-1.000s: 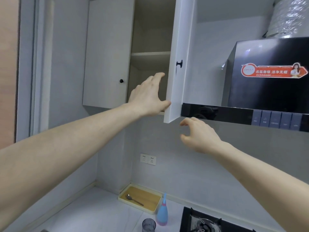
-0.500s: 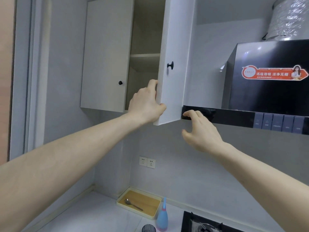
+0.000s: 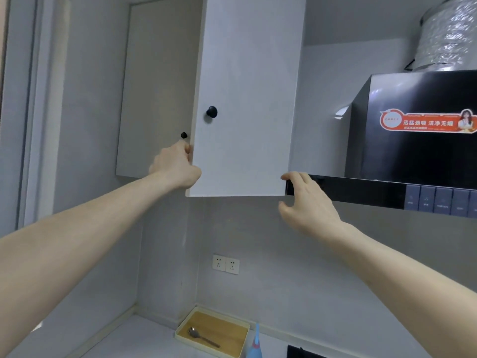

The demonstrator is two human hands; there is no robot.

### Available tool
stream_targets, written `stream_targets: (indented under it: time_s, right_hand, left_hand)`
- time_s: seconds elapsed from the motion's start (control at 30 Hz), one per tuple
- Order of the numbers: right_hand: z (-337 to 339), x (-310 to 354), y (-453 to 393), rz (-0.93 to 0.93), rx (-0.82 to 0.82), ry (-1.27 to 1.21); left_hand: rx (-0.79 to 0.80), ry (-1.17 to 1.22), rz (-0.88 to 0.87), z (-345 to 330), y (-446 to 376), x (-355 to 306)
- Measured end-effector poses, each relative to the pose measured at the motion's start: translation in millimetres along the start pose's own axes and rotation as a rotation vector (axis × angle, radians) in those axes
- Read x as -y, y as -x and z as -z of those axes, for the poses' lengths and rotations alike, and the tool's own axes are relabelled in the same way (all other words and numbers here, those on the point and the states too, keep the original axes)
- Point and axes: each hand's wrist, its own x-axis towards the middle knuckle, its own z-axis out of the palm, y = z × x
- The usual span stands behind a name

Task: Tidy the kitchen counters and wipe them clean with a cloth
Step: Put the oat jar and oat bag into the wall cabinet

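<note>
Gripping the cupboard door's (image 3: pixel 247 99) left edge with my left hand (image 3: pixel 175 166), right hand (image 3: pixel 307 205) loosely open and empty, I risk pinching fingers.

Home kitchen. Evidence: white wall cabinets (image 3: pixel 247 99), black range hood (image 3: pixel 418 140) with foil duct (image 3: pixel 449 34) at right, counter (image 3: pixel 144 342) below, tray (image 3: pixel 211 332) holding spoon (image 3: pixel 200 335), wall sockets (image 3: pixel 225 264).

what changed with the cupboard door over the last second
The right-hand door swung most of the way shut, hiding the shelf. The left hand shifted from inside the opening to a grip on the door's free edge. The right hand rose to the hood's front edge. The tray and spoon stayed put.
</note>
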Motion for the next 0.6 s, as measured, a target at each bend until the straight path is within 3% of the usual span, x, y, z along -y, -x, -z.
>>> stream_targets:
  time_s: [0.6]
  right_hand:
    - [-73,15,-71,-0.054,0.000,0.188]
  left_hand:
    - [0.111,0.071,0.044,-51,-119,101]
